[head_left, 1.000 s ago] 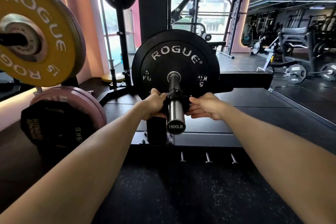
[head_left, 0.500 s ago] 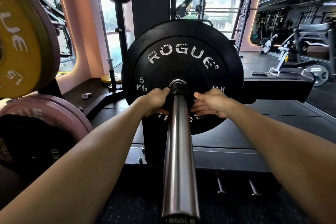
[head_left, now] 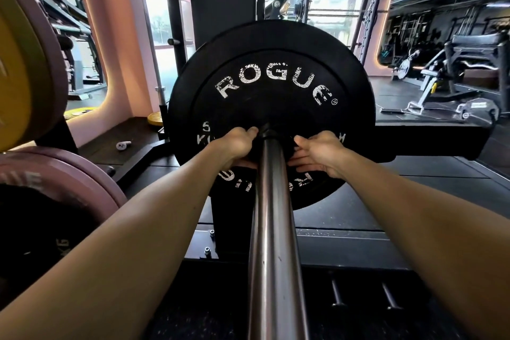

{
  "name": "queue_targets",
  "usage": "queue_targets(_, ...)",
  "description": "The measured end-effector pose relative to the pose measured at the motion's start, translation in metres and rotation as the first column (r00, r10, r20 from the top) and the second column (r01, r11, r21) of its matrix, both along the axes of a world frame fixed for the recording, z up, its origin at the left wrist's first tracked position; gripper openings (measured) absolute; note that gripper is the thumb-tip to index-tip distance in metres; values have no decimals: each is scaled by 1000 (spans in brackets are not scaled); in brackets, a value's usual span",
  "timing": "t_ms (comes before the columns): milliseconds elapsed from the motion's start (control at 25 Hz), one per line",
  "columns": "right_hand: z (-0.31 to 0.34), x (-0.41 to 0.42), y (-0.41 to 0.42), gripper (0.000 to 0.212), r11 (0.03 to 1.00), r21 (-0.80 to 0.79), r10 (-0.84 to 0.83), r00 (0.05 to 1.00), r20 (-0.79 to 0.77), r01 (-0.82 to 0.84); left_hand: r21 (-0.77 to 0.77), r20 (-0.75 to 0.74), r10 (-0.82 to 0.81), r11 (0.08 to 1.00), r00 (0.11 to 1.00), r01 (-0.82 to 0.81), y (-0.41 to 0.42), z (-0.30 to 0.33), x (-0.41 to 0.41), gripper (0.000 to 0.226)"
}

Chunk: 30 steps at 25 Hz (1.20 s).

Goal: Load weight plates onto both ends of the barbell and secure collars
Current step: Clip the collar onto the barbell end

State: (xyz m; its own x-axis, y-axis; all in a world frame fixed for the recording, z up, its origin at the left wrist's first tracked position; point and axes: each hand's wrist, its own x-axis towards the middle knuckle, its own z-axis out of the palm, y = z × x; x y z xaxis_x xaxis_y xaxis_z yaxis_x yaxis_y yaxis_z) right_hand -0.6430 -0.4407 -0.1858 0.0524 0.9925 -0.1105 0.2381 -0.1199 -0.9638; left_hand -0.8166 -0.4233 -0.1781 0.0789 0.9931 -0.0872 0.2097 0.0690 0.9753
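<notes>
A black ROGUE 5 kg bumper plate (head_left: pixel 271 85) sits on the steel barbell sleeve (head_left: pixel 276 229), which runs from the plate toward me. A black collar (head_left: pixel 269 134) rings the sleeve right against the plate's hub. My left hand (head_left: pixel 237 146) grips the collar's left side with curled fingers. My right hand (head_left: pixel 317 153) holds its right side, thumb on top and fingers underneath. Most of the collar is hidden between my hands.
Yellow (head_left: pixel 16 63) and pink (head_left: pixel 63 174) plates hang on storage pegs at the left. The black rack upright (head_left: pixel 223 0) stands behind the loaded plate. An earbud case (head_left: pixel 123 145) lies on the platform. A bench (head_left: pixel 469 63) and machines stand at the right.
Both hands have slid the collar along the sleeve away from its end until it meets the plate. My view has moved closer and the sleeve now stretches toward me.
</notes>
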Motion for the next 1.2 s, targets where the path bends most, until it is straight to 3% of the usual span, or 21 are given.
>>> queue_targets(160, 5, -4, -3, 36, 998, 30, -51, 998, 45, 50, 18, -7, 18, 1000, 1000, -18, -2, -2, 2, 30)
queue_targets(360, 19, -5, 4, 18, 979, 174, -128, 984, 127, 105, -27, 62, 13, 1000, 998, -12, 1, -7, -1, 29)
queue_targets(760, 22, -6, 9, 25, 984, 144, -120, 988, 102, 104, -20, 133, 26, 1000, 991, -23, 13, -11, -2, 24)
queue_targets(960, 21, -4, 15, 22, 974, 191, -149, 983, 112, 125, -35, 126, 10, 999, 992, -6, 17, -13, -3, 32)
queue_targets(1080, 31, -10, 20, 28, 941, 306, -210, 959, 191, 145, -31, 111, 10, 1000, 994, -6, 18, -13, -3, 31)
queue_targets(1200, 45, -23, 22, 29, 904, 421, -238, 900, 365, 68, -21, 90, 1, 1000, 996, 1, 18, -12, -3, 29)
